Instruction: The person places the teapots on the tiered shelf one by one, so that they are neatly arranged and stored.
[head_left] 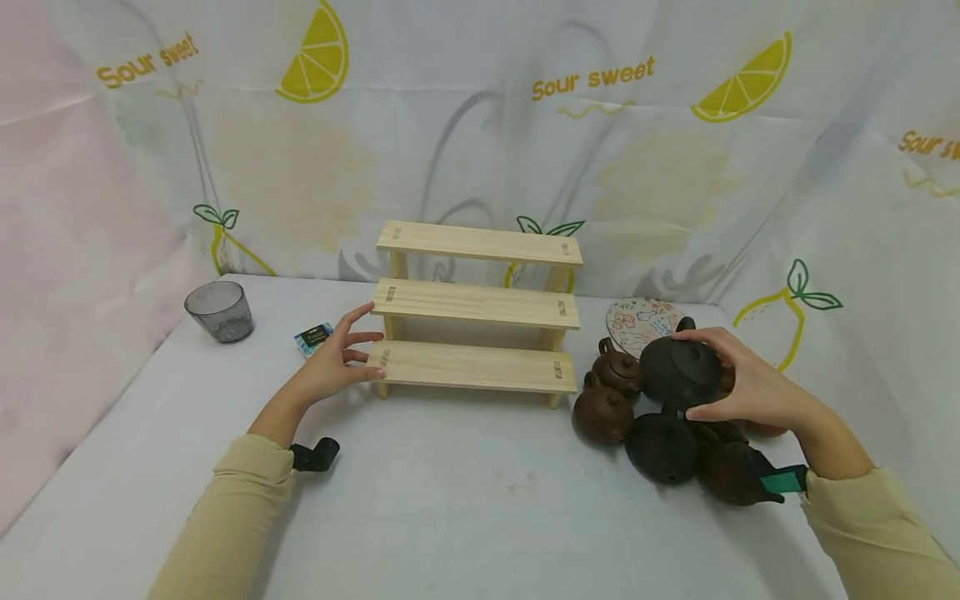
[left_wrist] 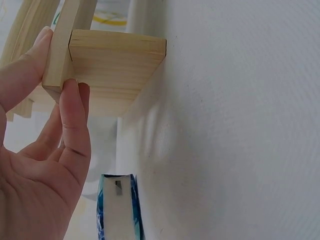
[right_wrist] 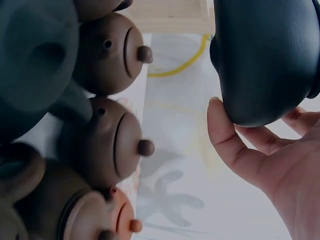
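With thumb on top and fingers below, my left hand (head_left: 330,367) pinches the left end of the lowest board of a three-step wooden display rack (head_left: 472,364). The left wrist view shows my fingers around the board's corner (left_wrist: 59,70). On the right, my right hand (head_left: 761,392) grips a black teapot (head_left: 675,371) between thumb and fingers. That teapot (right_wrist: 265,60) hangs apart from the group in the right wrist view. Near it cluster brown teapots (head_left: 603,414), another black teapot (head_left: 662,448) and a dark brown one (head_left: 731,475). My hand partly hides the teapots behind it.
A smoky glass cup (head_left: 221,310) stands at the back left. Between it and the rack lies a small blue box (head_left: 313,337). A round patterned mat (head_left: 637,323) lies behind the teapots. An orange teapot (right_wrist: 122,215) shows in the right wrist view. Printed cloth hangs behind.
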